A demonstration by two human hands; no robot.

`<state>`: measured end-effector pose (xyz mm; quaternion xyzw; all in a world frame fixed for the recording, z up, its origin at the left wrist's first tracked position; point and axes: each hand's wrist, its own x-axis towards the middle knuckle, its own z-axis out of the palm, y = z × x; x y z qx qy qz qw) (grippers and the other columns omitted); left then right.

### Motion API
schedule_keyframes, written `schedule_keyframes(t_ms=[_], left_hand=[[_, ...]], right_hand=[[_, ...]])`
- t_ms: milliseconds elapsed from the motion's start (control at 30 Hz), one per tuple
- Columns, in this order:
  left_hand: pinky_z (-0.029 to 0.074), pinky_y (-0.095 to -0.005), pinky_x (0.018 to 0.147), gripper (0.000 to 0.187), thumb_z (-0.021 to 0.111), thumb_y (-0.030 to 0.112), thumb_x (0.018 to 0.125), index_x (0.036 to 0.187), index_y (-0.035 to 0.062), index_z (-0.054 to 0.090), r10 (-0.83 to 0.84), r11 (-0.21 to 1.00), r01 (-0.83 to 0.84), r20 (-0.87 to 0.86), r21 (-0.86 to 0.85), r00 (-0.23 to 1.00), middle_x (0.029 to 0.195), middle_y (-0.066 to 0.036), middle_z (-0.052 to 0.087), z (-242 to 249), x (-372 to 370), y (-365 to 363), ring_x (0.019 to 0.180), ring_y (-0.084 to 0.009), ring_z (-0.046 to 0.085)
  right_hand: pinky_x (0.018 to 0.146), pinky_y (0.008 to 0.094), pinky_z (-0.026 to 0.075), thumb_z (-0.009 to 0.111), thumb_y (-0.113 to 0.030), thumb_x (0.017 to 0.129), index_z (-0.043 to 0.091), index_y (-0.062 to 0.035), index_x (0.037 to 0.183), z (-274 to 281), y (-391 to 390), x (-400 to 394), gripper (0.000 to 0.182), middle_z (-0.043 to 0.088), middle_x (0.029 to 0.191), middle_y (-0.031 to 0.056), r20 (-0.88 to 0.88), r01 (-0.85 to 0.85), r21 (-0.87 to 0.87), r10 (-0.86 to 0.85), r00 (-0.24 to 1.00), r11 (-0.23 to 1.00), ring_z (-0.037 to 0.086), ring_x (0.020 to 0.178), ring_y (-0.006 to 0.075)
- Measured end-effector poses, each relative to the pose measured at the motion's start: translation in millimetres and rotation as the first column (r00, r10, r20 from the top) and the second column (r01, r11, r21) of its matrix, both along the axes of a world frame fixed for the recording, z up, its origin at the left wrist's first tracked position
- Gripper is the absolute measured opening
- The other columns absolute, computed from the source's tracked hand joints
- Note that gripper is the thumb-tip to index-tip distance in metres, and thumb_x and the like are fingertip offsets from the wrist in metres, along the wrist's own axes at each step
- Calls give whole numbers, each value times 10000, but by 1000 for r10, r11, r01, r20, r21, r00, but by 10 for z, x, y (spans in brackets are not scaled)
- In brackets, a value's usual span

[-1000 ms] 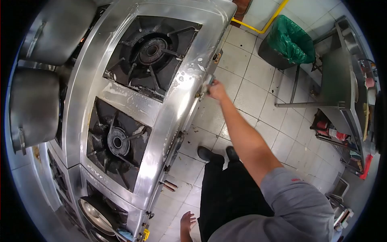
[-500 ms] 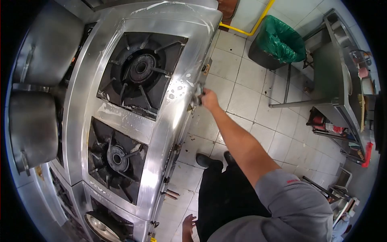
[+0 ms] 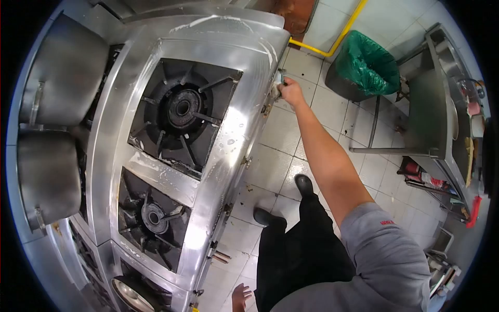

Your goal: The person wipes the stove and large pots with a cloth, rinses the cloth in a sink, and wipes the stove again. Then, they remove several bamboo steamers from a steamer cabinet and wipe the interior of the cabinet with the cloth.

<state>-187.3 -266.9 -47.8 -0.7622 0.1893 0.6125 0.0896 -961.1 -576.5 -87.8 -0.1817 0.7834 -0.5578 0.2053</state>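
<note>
One small blue-and-grey pad, blurred, gripped in closed fingers of the right hand, at the knob-side edge of the stove, near the far corner; from this angle, hard to tell whether touching the metal or just beside it. Behind the grip, a bare forearm leading back to a grey sleeve with red lettering. Just beyond that corner of the stove, a yellow pipe bent along the wall. On the stovetop, white suds in patches and streaks, along the knob-side edge, across the far end and on the strip between a larger burner and a smaller burner. Down by black trousers, well apart from the stove's far corner, the left hand, open, with fingers loosely spread. Below, two dark boots on pale floor tiles. Past the right hand, a dark bin with a green liner folded over the rim. Farther right, a metal table with a red item at one corner. Along the opposite side of the stove, two large pots, side by side; at the near end, a round pan, partly cut off by the view.
</note>
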Motion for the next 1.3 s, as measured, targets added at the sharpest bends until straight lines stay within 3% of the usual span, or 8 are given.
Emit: schedule_keyframes(t_ms=[200,300,467,800,867,1100,1233,1300], left_hand=[[523,-378,734,467,518,334,936,1306,55,460,-76,992,67,87,106,993,1113,-137,636,140,-556,341,891,-266,616],[553,-389,725,468,458,332,974,1336,42,400,-139,985,138,0,108,990,1169,-154,608,163,-790,407,895,-275,638],[553,-372,712,441,447,299,976,1320,25,416,-15,999,16,-15,45,1000,1150,-156,615,151,-1351,384,879,-280,650],[526,-363,691,407,502,316,956,1265,52,486,138,990,-138,-10,-7,990,1107,-130,637,73,-2011,944,861,-252,646],[523,-333,664,395,511,320,953,1260,70,509,171,985,-171,-19,21,985,1083,-103,639,51,-2162,1007,835,-219,638],[506,-300,639,383,530,298,946,1229,40,537,62,991,-76,-131,-111,990,1016,-77,648,50,-2540,924,806,-181,631],[523,-322,708,428,554,296,927,1254,25,507,-4,990,-23,-190,-140,982,1074,-109,641,176,-2577,791,856,-212,635],[515,-288,645,380,529,265,937,1243,40,532,-9,982,-23,-168,-185,986,1011,-94,652,217,-2525,771,806,-183,636]], right_hand=[[708,421,454,654,-95,716,573,15,984,-1157,378,1644,301,581,797,211,-275,128,63,-106,956,990,570,768,370],[659,272,443,618,-40,815,588,-7,1001,-1188,744,2259,191,582,821,52,238,-201,-96,218,946,975,540,748,144],[604,230,415,563,-52,878,602,-10,991,445,537,1236,127,545,769,-17,197,-27,-268,82,977,963,489,691,63],[808,432,467,617,-71,757,541,-36,1102,-1139,308,550,356,629,965,208,-141,-259,231,295,945,938,591,928,408],[854,426,467,609,-84,752,542,-47,1143,-1211,506,1061,398,627,1011,208,114,-431,356,419,901,829,588,972,391],[778,391,494,632,-179,758,588,-67,1074,-570,1340,2047,338,642,1020,173,396,-991,130,916,68,17,622,962,283],[751,374,501,664,-171,777,574,-68,1119,-394,2132,1700,369,651,1019,106,539,-997,-5,840,60,74,615,950,231],[731,354,504,671,-148,811,553,-76,1169,-253,2597,1339,383,636,1014,42,754,-857,47,544,368,513,592,946,187]])
